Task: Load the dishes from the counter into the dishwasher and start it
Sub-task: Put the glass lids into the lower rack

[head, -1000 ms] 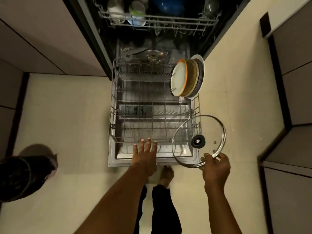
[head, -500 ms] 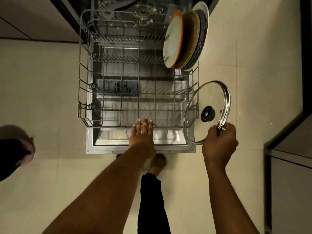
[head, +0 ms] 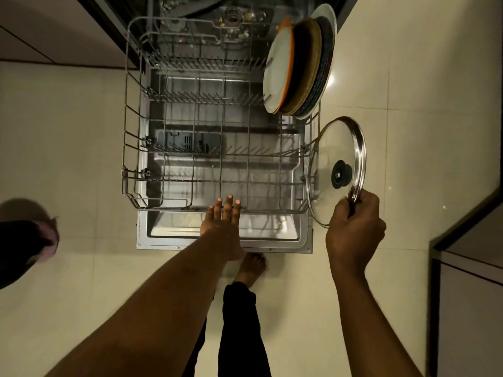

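Right hand [head: 353, 227] grips the glass lid [head: 328, 156] by its near rim. Lid's held on edge just off the rack's right side, knob facing right, away from the wire. Left hand [head: 221, 221], fingers straight, rests on the front rail of the lower rack [head: 128, 148], which sits out over the open door [head: 304, 240]. So the slot lies left of the lid, prob. a short move. Far right corner: plates [head: 296, 66] on edge, same way as the lid, the only load visible.

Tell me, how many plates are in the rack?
4 visible, standing together at the rack's far right: orange-rimmed plate, brown plate, dark plate, white plate last. Others may hide between them.
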Demonstrator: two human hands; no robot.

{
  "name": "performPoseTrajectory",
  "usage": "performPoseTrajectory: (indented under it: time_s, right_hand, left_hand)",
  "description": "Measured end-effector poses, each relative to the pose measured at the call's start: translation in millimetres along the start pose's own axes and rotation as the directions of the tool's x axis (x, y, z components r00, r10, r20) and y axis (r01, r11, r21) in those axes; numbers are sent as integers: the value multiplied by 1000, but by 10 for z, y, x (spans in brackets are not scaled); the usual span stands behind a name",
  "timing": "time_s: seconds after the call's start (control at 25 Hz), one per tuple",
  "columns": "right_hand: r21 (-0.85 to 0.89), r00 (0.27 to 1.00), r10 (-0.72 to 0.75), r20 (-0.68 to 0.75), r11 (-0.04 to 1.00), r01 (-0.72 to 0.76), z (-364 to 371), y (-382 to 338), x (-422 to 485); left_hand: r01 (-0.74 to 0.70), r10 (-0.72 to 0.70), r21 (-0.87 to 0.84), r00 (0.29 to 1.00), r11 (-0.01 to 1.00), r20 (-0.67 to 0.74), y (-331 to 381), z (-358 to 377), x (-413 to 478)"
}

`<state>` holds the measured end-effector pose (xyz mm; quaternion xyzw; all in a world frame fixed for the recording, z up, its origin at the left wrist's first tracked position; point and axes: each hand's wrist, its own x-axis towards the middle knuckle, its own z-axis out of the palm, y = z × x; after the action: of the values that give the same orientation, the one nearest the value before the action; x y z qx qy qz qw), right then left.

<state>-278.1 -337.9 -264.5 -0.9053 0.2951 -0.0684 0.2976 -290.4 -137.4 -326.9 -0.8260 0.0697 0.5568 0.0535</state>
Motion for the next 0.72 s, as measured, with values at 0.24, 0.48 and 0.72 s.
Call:
performPoseTrajectory:
  time_s: [0.24,0.48,0.72]
  right_hand:
    - [-14,996,-49,72,999,51,145,-40,45]
    - [-51,989,-19,147,998,27,284,-113,245]
    - [-124,970,-22,242,991,53,415,-161,475]
  left_hand:
    - [11,-11,26,999,1000,34,8,-33,4]
    - [25,-27,39,998,999,60,14,-49,14]
    - [23,-25,33,998,999,62,17,-61,12]
